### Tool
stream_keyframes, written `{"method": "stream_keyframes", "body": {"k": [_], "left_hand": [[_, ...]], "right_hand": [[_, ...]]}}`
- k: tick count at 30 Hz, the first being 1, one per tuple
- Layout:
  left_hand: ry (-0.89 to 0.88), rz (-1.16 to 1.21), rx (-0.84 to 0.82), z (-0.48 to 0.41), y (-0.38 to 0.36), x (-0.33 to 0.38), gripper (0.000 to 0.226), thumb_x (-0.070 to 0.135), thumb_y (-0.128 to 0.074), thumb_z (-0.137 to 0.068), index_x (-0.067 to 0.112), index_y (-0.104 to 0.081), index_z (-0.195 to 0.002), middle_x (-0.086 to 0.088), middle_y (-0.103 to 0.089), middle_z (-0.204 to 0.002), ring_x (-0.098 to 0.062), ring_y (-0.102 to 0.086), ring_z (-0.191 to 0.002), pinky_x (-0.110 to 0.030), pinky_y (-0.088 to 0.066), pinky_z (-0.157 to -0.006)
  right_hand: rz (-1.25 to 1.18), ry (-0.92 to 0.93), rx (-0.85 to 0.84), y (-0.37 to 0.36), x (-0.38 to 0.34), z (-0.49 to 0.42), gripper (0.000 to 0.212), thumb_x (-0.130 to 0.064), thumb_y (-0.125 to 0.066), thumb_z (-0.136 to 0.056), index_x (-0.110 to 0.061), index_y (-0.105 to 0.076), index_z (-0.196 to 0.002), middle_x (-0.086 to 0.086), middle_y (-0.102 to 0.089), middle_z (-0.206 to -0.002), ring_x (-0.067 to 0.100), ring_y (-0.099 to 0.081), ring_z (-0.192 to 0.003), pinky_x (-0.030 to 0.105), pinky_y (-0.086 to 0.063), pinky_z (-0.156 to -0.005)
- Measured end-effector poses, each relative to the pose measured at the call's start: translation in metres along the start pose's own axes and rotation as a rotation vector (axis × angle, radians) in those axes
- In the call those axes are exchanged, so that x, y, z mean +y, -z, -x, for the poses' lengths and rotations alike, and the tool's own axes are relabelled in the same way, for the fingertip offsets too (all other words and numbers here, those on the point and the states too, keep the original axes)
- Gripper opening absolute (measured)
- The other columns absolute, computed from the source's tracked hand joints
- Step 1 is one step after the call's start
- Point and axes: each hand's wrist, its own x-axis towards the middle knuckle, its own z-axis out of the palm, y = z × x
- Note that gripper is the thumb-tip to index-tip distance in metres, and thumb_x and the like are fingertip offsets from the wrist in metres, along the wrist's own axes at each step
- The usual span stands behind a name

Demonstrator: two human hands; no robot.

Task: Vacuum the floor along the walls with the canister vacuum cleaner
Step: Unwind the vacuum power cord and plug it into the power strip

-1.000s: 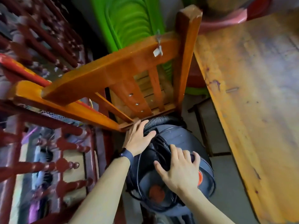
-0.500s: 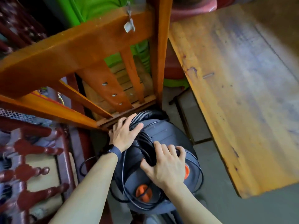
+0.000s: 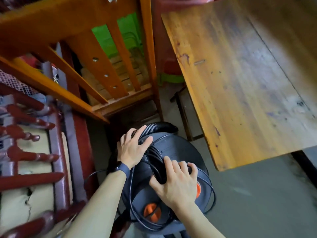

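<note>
A dark grey canister vacuum cleaner [image 3: 178, 148] with orange buttons stands on the grey floor below me, its black cord looped over its top. A ribbed black hose [image 3: 159, 126] leaves its far side. My left hand [image 3: 133, 148] lies on the canister's far left edge, fingers spread over the hose end. My right hand [image 3: 176, 182] curls round the black carry handle on top of the canister.
An orange wooden chair [image 3: 120, 66] stands just beyond the canister. A worn wooden table [image 3: 240, 83] fills the right. Dark red turned-wood furniture [image 3: 34, 157] crowds the left. Green and red plastic stools [image 3: 164, 78] sit behind. Grey floor [image 3: 257, 203] shows at bottom right.
The view has dropped and pulled back, so chair and table sit higher in frame. Both hands stay on the canister; more loose cord shows around it.
</note>
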Motion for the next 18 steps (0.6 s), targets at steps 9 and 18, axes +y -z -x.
{"method": "stream_keyframes", "body": {"k": [9,18], "left_hand": [[-0.049,-0.072,0.005,0.063,-0.035,0.001,0.077,0.081,-0.02,-0.074,0.054,-0.034,-0.145,0.006,-0.035,-0.151,-0.025,-0.029,-0.136,-0.047,-0.023,-0.115],[-0.149,-0.236,-0.083,0.108,-0.052,0.005,0.073,0.079,-0.018,-0.082,0.052,-0.025,-0.149,0.003,-0.03,-0.156,-0.025,-0.023,-0.143,-0.053,-0.019,-0.115]], "right_hand": [[0.011,-0.044,0.034,0.011,0.024,0.07,0.052,-0.059,-0.063,-0.078,-0.019,-0.068,-0.11,-0.005,-0.063,-0.079,0.029,-0.06,-0.082,0.048,-0.042,-0.095],[0.016,-0.227,-0.01,0.017,0.021,0.135,0.059,-0.063,-0.061,-0.078,-0.019,-0.066,-0.118,-0.006,-0.065,-0.084,0.028,-0.06,-0.088,0.048,-0.037,-0.099]]}}
